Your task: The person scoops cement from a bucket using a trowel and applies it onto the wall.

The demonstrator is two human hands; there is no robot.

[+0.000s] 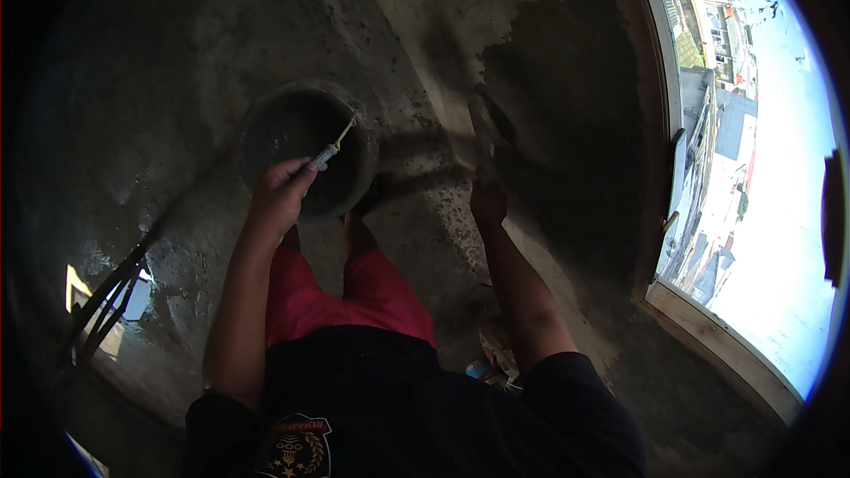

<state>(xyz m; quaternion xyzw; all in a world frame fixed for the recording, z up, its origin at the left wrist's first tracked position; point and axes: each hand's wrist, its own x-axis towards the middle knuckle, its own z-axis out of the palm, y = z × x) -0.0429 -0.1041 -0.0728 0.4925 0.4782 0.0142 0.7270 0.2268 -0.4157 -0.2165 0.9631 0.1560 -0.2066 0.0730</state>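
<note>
My left hand (288,179) is closed around the pale handle of a trowel-like tool (332,149). Its thin yellowish neck bends up toward the tub's far right rim, and I cannot make out a blade. Beneath it, a round dark tub (257,111) stands on the floor by my feet; its contents are too dark to tell. My right hand (489,204) is closed at the wall, with the arm stretched forward. A long, flat strip-like thing (481,124) extends beyond this fist, apparently held in it, though shadow hides the grip.
The wall surface (558,80) at right has dark damp-looking patches. A bright window opening (753,168) with a wooden frame lies far right. Thin dark rods (111,296) and a shiny wet-looking patch are at left. Small items (491,363) lie beside my right hip.
</note>
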